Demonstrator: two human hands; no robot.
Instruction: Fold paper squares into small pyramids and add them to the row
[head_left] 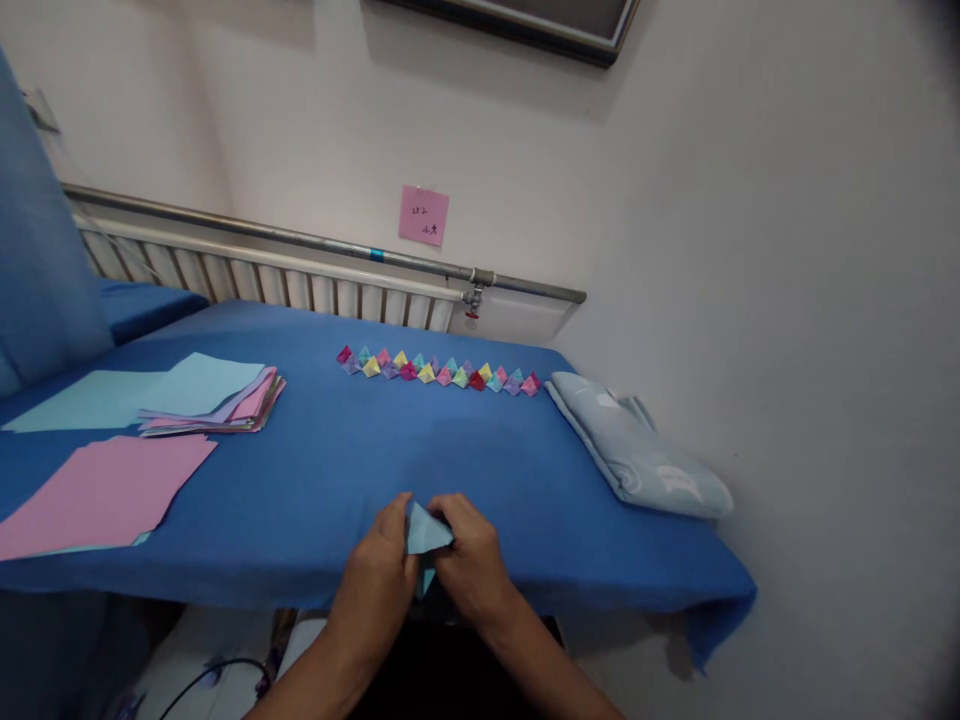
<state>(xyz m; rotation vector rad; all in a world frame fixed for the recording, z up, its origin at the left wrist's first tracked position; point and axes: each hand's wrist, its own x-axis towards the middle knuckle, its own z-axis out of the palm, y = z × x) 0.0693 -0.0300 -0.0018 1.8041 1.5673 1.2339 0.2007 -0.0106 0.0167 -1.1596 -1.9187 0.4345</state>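
Between both hands, at the front edge of the blue-covered table, is a light blue piece of folded paper (427, 530). My left hand (382, 560) grips its left side, fingers closed. On the other side, my right hand (471, 552) is closed on the right part of the same paper. Its lower part pokes out below the fingers, and the rest is hidden by them. Farther back lie small folded paper pieces (444, 375) in many colours, set in two close rows.
Stacked coloured paper sheets (202, 390) lie at the left, with pink sheets (112, 492) nearer me. A folded pale blue cloth (637, 445) rests at the right by the wall. Behind the blue table cover (315, 480) run a radiator (300, 285) and a pipe (300, 238).
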